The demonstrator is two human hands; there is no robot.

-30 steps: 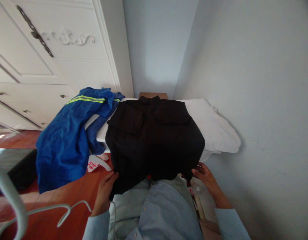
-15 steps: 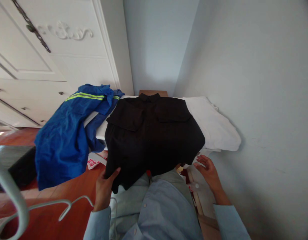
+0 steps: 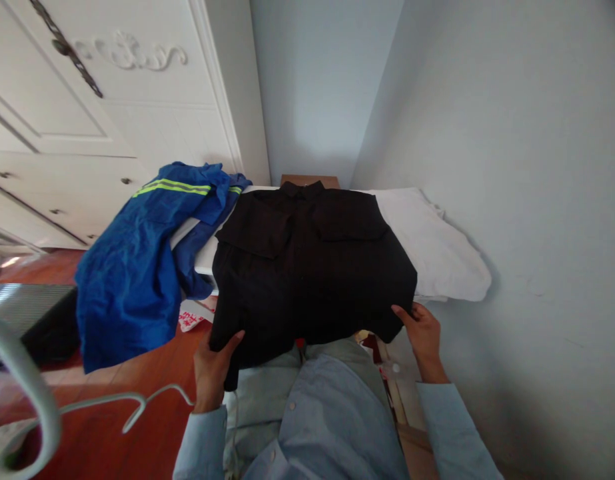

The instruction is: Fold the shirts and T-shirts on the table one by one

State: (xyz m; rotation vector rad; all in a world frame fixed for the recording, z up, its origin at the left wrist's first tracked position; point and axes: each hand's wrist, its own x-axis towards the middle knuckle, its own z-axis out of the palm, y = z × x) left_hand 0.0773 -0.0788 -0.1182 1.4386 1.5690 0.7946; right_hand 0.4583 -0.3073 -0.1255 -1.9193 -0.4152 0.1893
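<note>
A black collared shirt (image 3: 312, 273) lies spread over a white padded board, its collar at the far edge and its sleeves folded in across the upper part. My left hand (image 3: 212, 367) pinches the near left corner of the hem, thumb on top and fingers beneath the cloth. At the near right edge my right hand (image 3: 421, 333) grips the shirt as well, thumb on top. The hem between them hangs over the board's near side, above my lap. Fingers under the fabric are hidden.
Blue clothing with yellow-green stripes (image 3: 132, 293) drapes over the board's left end. White cloth (image 3: 432, 247) covers its right end, close to the wall (image 3: 527, 167). A white cabinet (image 3: 152, 120) stands at the back left. Curved pale tubing (image 3: 37, 387) is at lower left.
My right hand has closed on the shirt's near right edge, where it was open and apart from it before. My left hand keeps its hold. The view has shifted slightly.
</note>
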